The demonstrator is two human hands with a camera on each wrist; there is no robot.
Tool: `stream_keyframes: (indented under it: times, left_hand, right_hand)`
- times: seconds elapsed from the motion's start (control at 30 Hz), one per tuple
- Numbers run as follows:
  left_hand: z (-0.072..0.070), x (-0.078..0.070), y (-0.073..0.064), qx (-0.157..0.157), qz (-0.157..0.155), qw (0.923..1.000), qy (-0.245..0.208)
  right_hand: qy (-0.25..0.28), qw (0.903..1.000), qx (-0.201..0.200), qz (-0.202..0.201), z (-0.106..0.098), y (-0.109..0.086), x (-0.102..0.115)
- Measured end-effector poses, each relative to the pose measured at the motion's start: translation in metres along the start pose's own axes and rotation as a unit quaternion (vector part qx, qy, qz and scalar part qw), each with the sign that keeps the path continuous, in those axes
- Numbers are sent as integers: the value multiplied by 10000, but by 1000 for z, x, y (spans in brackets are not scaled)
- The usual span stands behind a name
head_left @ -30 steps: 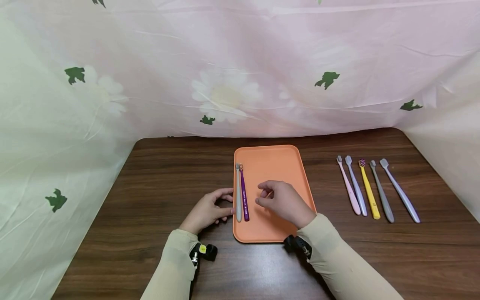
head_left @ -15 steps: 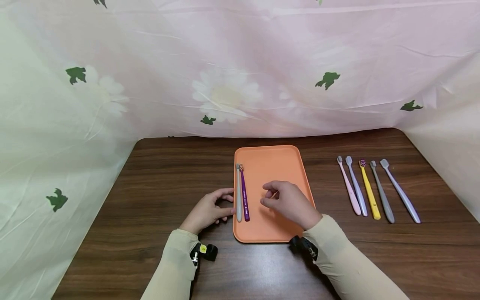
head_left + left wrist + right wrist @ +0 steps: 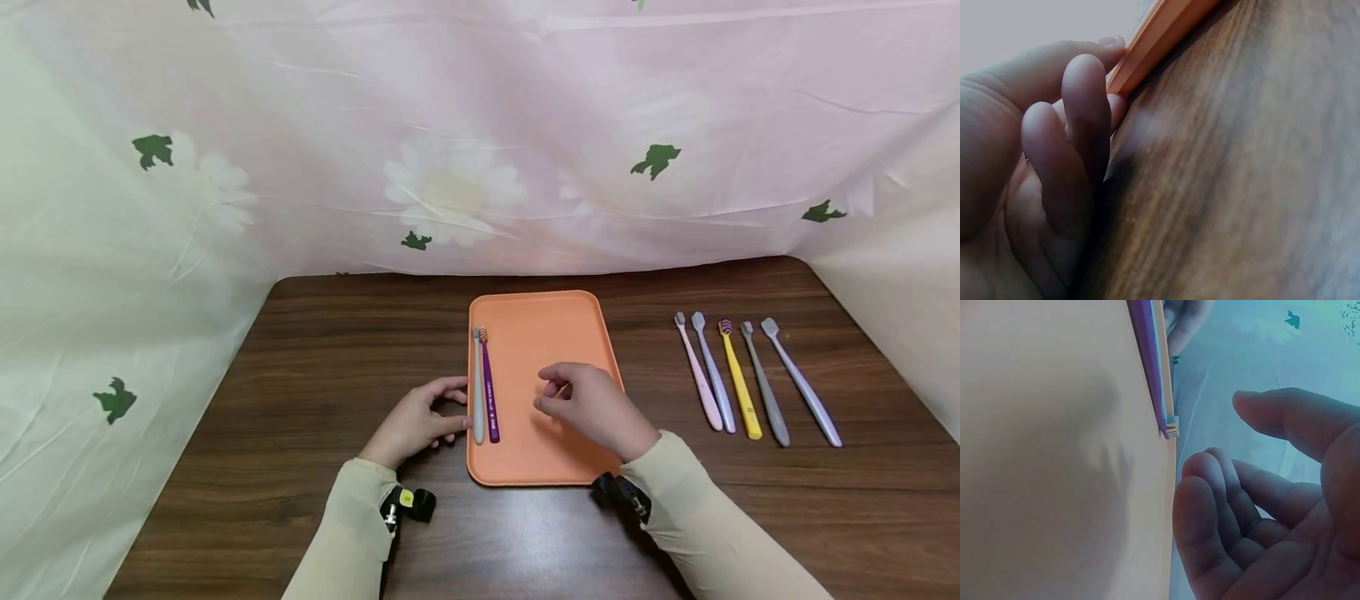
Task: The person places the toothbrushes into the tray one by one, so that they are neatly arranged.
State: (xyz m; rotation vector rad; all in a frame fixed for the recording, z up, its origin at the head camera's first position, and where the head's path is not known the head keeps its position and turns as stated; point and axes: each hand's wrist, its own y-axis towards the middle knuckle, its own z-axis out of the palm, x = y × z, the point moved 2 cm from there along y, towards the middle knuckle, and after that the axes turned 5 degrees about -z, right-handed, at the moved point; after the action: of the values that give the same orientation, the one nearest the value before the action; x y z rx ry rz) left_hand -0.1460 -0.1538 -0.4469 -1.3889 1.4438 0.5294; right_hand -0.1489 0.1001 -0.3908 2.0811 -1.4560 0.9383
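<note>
In the head view, my left hand [image 3: 412, 423] holds the left edge of the orange tray [image 3: 547, 312]. In the left wrist view, its thumb lies on the rim [image 3: 1154, 44], and another fingertip touches lower down near the table. A light grey toothbrush [image 3: 478, 400] and a purple toothbrush [image 3: 490, 396] lie side by side along the tray's left side, heads pointing away. Over the tray's right part hovers my right hand [image 3: 592, 408], fingers loosely bent and a gap between thumb and fingers. The right wrist view shows this hand [image 3: 1279, 506] holding nothing.
Several toothbrushes lie in a spread row on the wooden table [image 3: 322, 350] at the right: a pink one [image 3: 699, 377], a pale lavender one [image 3: 716, 379], a yellow one [image 3: 741, 387], a dark grey one [image 3: 767, 392] and a bluish one [image 3: 804, 387]. A floral cloth [image 3: 525, 125] hangs behind.
My right hand has drifted rightward over the tray, away from the purple toothbrush. The left hand, the tray and the toothbrushes keep their places.
</note>
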Motion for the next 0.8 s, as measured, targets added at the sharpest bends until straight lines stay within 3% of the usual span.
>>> stream_keyframes:
  times: [0.8]
  left_hand:
    - [1, -1, 0, -30, 9, 10000, 5]
  right_hand:
    - [-246, 9997, -73, 4, -14, -11, -13]
